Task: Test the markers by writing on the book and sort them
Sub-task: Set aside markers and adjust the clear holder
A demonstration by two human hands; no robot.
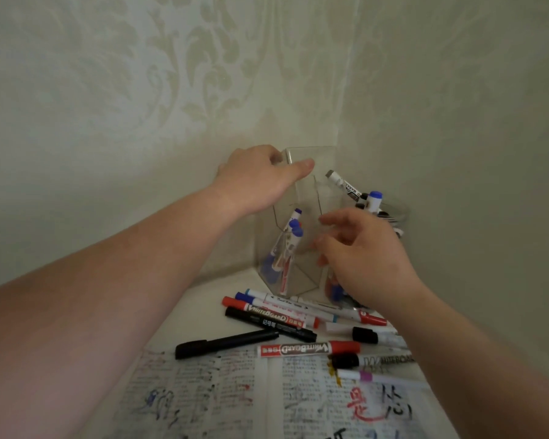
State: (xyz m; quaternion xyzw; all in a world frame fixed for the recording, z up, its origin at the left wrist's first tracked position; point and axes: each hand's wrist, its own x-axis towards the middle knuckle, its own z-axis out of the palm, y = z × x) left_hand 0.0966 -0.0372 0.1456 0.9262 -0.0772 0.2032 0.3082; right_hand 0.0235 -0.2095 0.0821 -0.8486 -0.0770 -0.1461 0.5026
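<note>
Left hand (260, 182) grips clear holder (298, 264) rim; right hand (362, 258) loose in front.

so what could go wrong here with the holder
The left hand grips the clear holder only at its top rim, so it might tip and spill the blue-capped markers inside. The right hand hovers close to the round jar behind it and could knock it. Loose markers lie at the holder's foot and might roll if nudged.
</note>
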